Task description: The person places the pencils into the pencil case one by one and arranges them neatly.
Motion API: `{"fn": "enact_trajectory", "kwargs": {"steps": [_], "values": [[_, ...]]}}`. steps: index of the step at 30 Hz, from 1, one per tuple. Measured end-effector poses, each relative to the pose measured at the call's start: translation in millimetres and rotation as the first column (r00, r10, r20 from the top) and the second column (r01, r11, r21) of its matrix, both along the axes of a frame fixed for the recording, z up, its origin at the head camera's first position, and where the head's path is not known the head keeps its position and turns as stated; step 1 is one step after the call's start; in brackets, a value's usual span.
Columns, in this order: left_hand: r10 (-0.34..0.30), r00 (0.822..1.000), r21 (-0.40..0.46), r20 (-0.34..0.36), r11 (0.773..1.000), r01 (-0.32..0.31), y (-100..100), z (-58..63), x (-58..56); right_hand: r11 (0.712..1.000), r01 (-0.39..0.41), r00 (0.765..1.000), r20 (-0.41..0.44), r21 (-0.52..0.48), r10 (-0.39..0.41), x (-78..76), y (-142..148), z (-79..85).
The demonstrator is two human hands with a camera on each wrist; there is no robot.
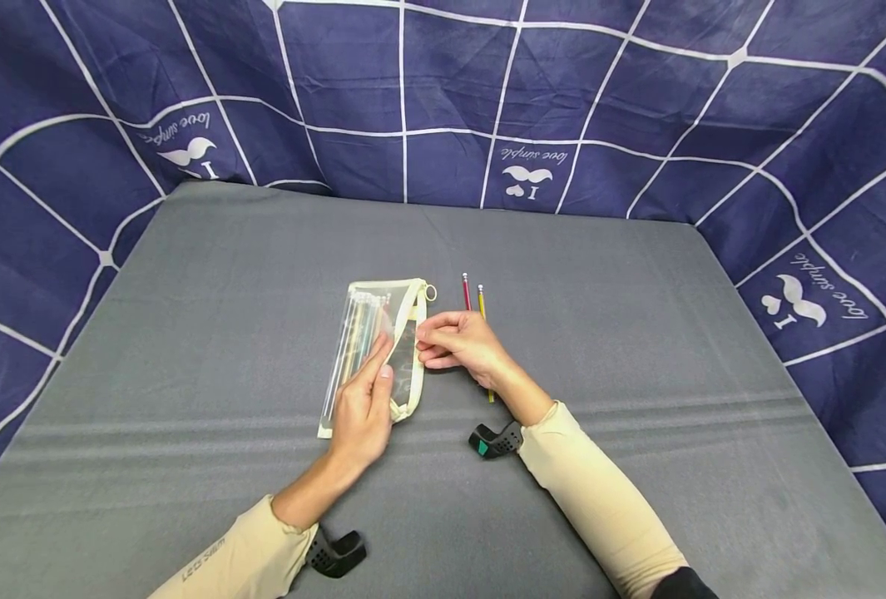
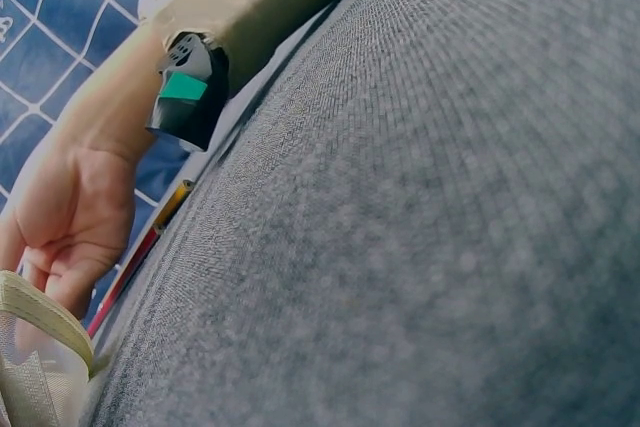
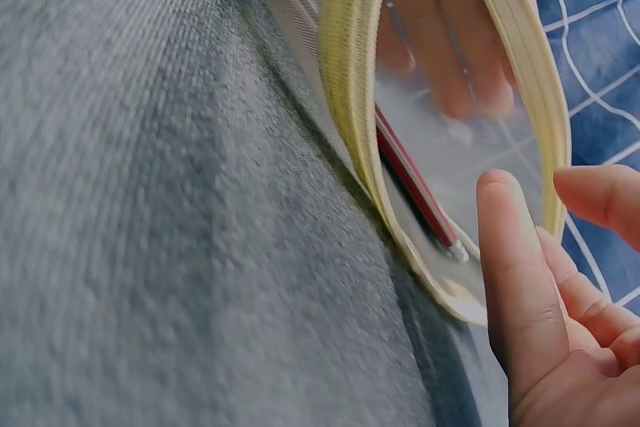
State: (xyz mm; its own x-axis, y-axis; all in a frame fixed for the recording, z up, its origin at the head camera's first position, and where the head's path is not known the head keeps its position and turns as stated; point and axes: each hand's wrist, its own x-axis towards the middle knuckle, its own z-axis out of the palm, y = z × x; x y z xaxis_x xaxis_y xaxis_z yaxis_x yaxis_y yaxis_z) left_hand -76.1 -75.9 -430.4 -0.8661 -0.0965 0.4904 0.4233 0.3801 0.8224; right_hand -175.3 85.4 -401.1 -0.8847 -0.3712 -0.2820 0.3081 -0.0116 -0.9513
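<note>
A clear pencil case [image 1: 371, 289] with cream zipper trim lies at mid-table. Several pencils [image 1: 348, 358] show through its film. Its zipper side gapes toward my right hand [image 1: 457, 343]. That hand pinches the trim between thumb and fingers. My left hand [image 1: 363, 412] holds the case near the opening, fingers along the film and thumb by the trim. In the right wrist view, its fingers [image 3: 450, 37] show through the film, and a red-striped pencil [image 3: 420, 187] lies inside. On the table, a red pencil [image 1: 466, 291] and a yellow pencil [image 1: 482, 299] are partly hidden by my right hand.
A zipper ring [image 1: 431, 292] sits at the far end of the opening. Grey cloth [image 1: 600, 333] covers the table, with faint ridges across it. A blue gridded curtain [image 1: 443, 91] stands around the back and sides. Black wrist devices [image 1: 495, 441] hang under both forearms.
</note>
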Motion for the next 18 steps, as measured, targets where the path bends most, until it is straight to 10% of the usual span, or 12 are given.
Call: {"fn": "enact_trajectory", "kwargs": {"steps": [18], "values": [[-0.009, 1.000, 0.024, -0.002, 1.000, 0.009, 2, -0.3, 0.5, 0.995, 0.097, 0.994, -0.055, 0.030, -0.095, -15.6, 46, 3.5]]}}
